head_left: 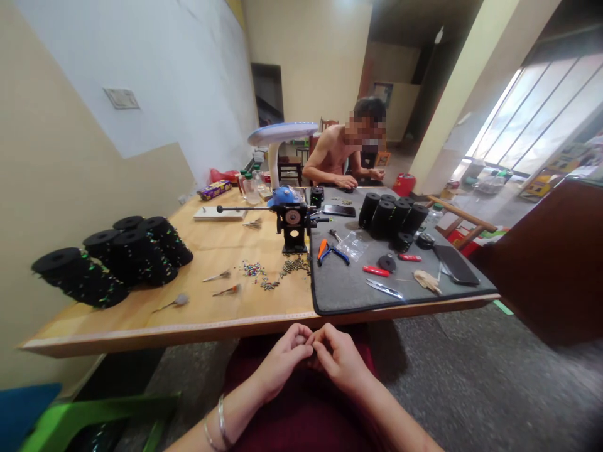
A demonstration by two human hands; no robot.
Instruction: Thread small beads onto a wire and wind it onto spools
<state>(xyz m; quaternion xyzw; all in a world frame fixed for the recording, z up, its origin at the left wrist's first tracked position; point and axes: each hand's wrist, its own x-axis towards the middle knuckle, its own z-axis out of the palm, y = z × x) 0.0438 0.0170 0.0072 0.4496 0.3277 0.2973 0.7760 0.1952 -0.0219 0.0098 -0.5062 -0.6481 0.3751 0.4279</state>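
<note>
My left hand (282, 359) and my right hand (339, 356) meet over my lap, below the front edge of the wooden table (188, 314). Both have their fingers curled and pinched together, fingertips touching each other. Whatever sits between them is too small to make out. Two bangles circle my left wrist. On the table straight ahead stands a small black hand-crank vise (293, 223) with a blue top, and loose beads (271, 273) lie scattered in front of it.
Black spools (113, 257) sit at the left, more black spools (391, 216) on a grey mat (353, 289) with pliers (332, 252), tweezers, a phone (455, 263). A desk lamp (277, 141) stands behind. Another person sits at the far end. A green stool (85, 420) is lower left.
</note>
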